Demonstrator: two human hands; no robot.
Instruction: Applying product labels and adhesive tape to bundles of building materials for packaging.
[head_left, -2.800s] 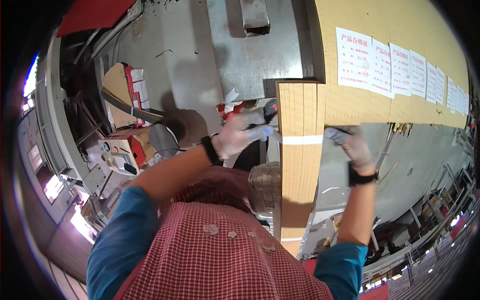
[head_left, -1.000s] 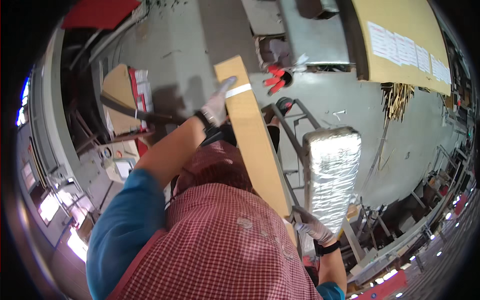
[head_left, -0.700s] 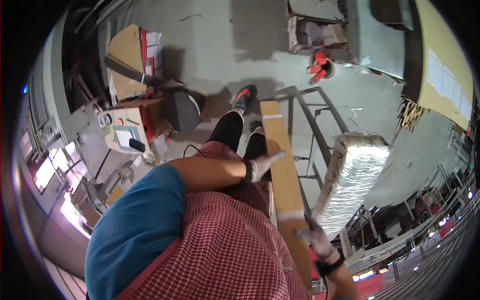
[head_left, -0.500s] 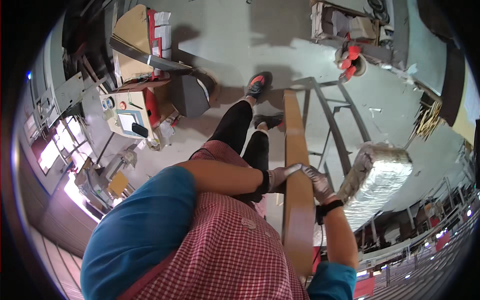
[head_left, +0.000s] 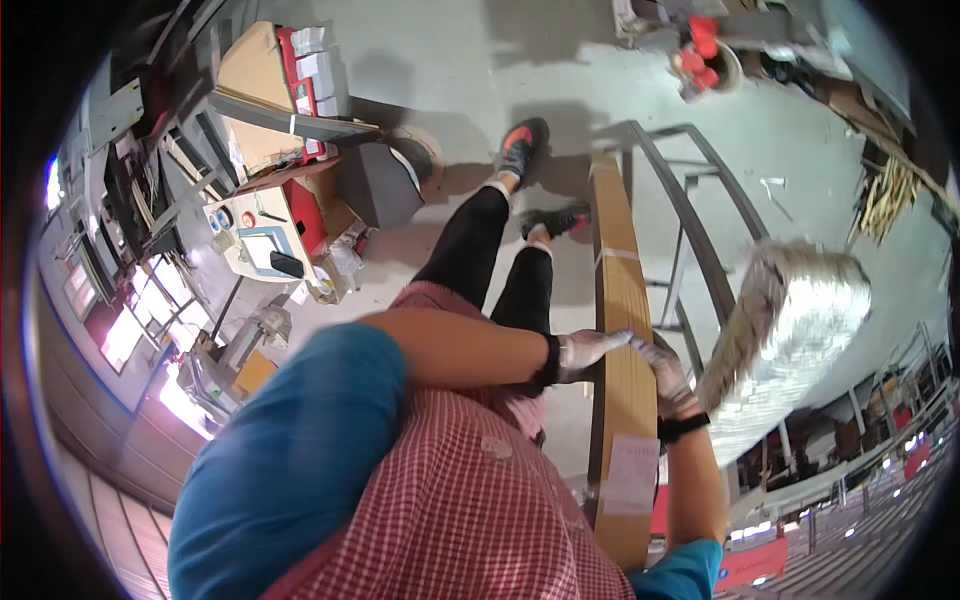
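A long, narrow cardboard box stretches from beside my body out toward my feet. A pale band crosses its far part, and a light pink paper label lies on its nearer face. My left hand, in a light glove, reaches over the box from the left. My right hand, gloved too, is closed around its right edge. Their fingertips meet on the upper face; the undersides of both grips are hidden.
Right of the box are a grey metal frame and a large silver-wrapped bundle. A bucket with red items stands beyond. A small work table with tape rolls and a clipboard is at the left. A bundle of thin sticks lies far right.
The box has turned, so a face with the pink label and pale band now shows instead of a plain one. It and both hands sit farther right in view.
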